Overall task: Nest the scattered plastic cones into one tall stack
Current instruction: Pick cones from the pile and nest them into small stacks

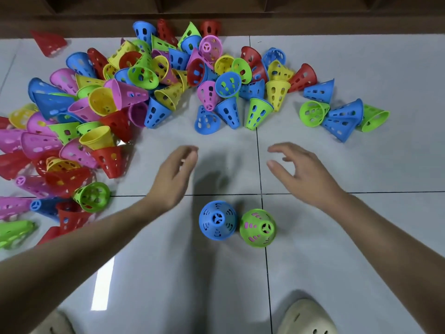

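Pale grey glossy floor tiles (337, 225) with dark grout lines carry everything here. Heap of perforated plastic cones (134, 88) in red, blue, green, yellow and pink sprawls from 9 o'clock round to 1 o'clock, most lying on their sides, some overlapping, a few upright. Small outlying cluster of blue and green cones (342, 116) sits at 2 o'clock, apart from the main heap.

Near centre, toward 6 o'clock: upright blue perforated plastic cone (218, 220), narrow end up, standing on the floor. Just beside it at its 3 o'clock, upright green perforated plastic cone (258, 228); pink shows through its slots, so a pink cone appears nested inside. Whether the two touch, cannot tell.

Left hand (173, 174) extends toward 12 o'clock, grip empty, fingers loosely curled, blurred. Right hand (303, 172) likewise empty, fingers spread and bent, hovering over bare tile. Both hands lie between the two upright cones and the heap.

Cream perforated clog shoes at 5 o'clock (305, 319) and 7 o'clock (51, 324).
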Demonstrator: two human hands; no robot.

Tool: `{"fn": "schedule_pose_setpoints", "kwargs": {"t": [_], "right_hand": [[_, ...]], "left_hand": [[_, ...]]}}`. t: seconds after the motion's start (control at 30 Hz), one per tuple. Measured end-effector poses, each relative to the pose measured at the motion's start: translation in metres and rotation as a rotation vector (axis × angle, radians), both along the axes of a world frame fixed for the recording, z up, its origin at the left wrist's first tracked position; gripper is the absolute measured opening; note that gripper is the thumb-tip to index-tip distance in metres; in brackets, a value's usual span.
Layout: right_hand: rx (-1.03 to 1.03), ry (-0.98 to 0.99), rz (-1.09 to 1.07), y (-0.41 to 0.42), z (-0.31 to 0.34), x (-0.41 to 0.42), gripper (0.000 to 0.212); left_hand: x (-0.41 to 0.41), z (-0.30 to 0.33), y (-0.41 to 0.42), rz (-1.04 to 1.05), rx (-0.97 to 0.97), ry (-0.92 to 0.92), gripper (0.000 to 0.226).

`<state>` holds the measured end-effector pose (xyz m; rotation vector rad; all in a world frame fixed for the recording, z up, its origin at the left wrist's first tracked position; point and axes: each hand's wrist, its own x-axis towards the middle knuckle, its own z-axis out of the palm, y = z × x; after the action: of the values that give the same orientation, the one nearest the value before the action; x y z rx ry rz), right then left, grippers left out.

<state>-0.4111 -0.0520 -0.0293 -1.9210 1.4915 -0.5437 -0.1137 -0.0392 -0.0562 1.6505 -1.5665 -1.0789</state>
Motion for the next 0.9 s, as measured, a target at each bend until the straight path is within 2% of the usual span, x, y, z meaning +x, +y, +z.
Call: {"fn": "schedule_pose_setpoints", "kwargs": {"t": [0.07,0.13,0.3,0.47,0.7,0.8,0.9], "right_hand": [[-0.001,0.019,-0.008,-0.035,-0.011,0.005,0.029],[0.075,-0.038,-0.071,-0.065,-0.019,0.015,0.029],[0.224,-0.057,-0.113,-0.108,-0.041,0.046,0.043],[0.256,-0.083,-0.139,-0.131,-0.057,0.072,0.045],[0.273,-0.061,-0.225,-0.159,-0.073,0.102,0.041],[0.243,-0.071,-0.302,-0.167,-0.079,0.115,0.056],[0.237,-0.032,-0.294,-0.169,-0.084,0.119,0.06]], "left_hand": [[-0.005,-0.006,-0.041,0.154,0.09,-0.018,0.043],[-0.007,-0.015,-0.08,0.252,0.159,-0.018,0.047],[-0.021,-0.03,-0.144,0.349,0.276,-0.032,0.066],[-0.033,-0.037,-0.17,0.254,0.323,-0.202,0.071],[-0.022,-0.043,-0.163,0.072,0.396,-0.473,0.061],[-0.016,-0.041,-0.147,0.055,0.396,-0.443,0.057],[-0.004,-0.038,-0.135,0.054,0.344,-0.393,0.051]]}}
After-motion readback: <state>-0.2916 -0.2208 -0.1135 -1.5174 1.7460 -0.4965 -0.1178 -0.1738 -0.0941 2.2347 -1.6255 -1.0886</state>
